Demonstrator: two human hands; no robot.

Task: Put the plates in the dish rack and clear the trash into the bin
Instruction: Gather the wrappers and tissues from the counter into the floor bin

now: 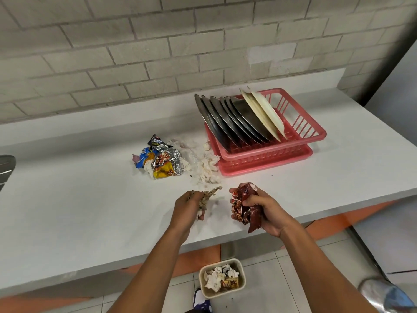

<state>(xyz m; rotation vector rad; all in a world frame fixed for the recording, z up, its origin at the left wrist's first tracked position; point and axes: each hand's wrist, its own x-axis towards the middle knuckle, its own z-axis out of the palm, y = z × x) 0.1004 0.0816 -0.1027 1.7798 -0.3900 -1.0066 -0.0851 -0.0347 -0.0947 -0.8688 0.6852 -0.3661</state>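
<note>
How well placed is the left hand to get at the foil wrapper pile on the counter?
Probably yes for the path, no for the grip: only bare counter lies between the left hand and the wrapper pile, but that hand is full, gripping a soiled tissue wad.

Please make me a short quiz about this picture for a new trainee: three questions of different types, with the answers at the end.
1. True or false: the plates stand on edge in the pink dish rack.
2. What does the right hand grip? A) a steel plate B) a red snack wrapper C) a spoon
3. Fill in: the left hand holds crumpled tissue; the bin stands on the ____.
Key: 1 true; 2 B; 3 floor.
</note>
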